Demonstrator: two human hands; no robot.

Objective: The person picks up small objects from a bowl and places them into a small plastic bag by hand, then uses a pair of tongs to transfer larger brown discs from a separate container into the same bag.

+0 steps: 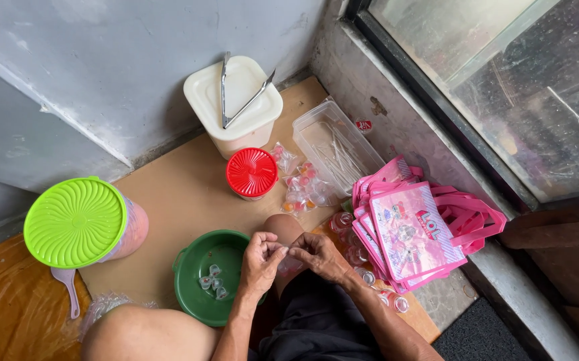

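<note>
My left hand (260, 262) and my right hand (319, 255) meet over my knee, fingertips pinched together on a small clear plastic bag (288, 264) that is mostly hidden by the fingers. Just left of my hands sits a green bowl (199, 294) holding several small clear jelly cups (213, 281). More small clear cups (343, 222) lie on the floor by my right wrist.
A stack of pink gift bags (410, 230) lies right. Behind are a red-lidded jar (252, 172), small filled packets (301, 189), a clear tray of sticks (336, 148), a white bucket (234, 100) with tongs (239, 90), and a green-lidded container (75, 220).
</note>
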